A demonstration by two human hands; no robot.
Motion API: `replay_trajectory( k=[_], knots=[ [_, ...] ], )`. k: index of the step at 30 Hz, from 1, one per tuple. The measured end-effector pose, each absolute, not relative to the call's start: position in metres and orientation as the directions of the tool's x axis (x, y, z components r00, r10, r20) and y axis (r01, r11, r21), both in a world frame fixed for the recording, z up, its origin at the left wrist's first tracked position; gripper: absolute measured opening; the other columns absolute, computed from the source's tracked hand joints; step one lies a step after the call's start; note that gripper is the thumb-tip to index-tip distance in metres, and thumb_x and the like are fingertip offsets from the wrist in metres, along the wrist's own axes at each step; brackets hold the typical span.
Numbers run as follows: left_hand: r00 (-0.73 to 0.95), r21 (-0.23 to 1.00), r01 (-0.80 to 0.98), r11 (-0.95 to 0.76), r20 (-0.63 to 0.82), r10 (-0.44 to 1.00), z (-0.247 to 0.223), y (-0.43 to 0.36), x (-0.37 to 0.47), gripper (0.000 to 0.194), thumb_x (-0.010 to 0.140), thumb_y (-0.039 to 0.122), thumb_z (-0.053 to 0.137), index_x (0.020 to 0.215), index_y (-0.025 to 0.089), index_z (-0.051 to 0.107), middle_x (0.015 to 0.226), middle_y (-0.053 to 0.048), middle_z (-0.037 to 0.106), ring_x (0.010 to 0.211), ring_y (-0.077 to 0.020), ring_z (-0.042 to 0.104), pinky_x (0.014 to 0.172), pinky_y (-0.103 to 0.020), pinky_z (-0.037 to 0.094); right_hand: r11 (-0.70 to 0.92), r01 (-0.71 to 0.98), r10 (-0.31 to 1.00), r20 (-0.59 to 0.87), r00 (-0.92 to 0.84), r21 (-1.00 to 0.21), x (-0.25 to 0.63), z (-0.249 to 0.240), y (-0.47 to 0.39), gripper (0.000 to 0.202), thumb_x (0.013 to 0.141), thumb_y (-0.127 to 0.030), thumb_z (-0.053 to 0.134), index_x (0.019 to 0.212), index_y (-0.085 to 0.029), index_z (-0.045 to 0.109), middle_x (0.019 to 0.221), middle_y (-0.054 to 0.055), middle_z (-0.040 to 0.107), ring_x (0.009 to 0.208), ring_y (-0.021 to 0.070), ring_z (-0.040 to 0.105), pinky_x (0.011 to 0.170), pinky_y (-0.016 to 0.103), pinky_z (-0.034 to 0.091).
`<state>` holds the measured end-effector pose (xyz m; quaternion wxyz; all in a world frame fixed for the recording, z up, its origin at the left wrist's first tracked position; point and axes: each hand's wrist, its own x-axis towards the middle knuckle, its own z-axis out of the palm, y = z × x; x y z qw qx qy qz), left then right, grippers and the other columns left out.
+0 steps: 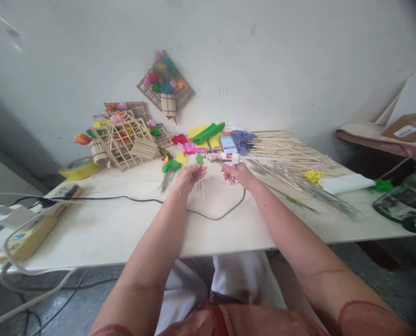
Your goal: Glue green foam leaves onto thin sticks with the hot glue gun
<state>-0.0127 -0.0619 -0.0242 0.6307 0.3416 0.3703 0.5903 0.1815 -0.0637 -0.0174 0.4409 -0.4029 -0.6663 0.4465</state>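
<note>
My left hand (pixel 190 177) pinches a small green paper flower (pixel 199 160), whose thin wire stem hangs below my fingers. Wrapped round the handle of a white glue gun (pixel 233 158) is my right hand (pixel 241 175). The gun's nozzle end points left, towards the green flower, and a patterned wrap covers part of its front. Whether the nozzle touches the flower I cannot tell. Left of my left hand lies a bunch of green paper flowers (pixel 172 166) on thin wire stems. A dark cord (pixel 225 217) loops from the gun across the table.
Stick lattices (pixel 123 140) with paper flowers lean at the back left, beside yellow tape (pixel 80 168). A power strip (pixel 36 228) lies front left. Coloured paper (pixel 208 135), thin sticks (pixel 281 144) and wires (pixel 320 196) fill the back and right. A decorated lattice (pixel 168 105) hangs on the wall.
</note>
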Motion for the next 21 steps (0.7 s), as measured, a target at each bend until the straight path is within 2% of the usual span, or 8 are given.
replay_trajectory(
  k=[21],
  knots=[
    [0.032,0.861,-0.505,0.066,-0.058,0.998,-0.0242,-0.0628,-0.0123,0.008,0.075,0.008,0.056,0.079,0.006,0.062,0.065,-0.007,0.066,0.052,-0.0087,0.061,0.054,-0.018,0.05,0.353,0.259,0.914,0.273,-0.299,-0.899,0.1826,-0.0202,-0.0619,0.049,0.073,-0.059,0.055,0.052,-0.015,0.051,0.043,-0.001,0.05,0.035,0.0068,0.043,0.04,0.022,0.035]
  ],
)
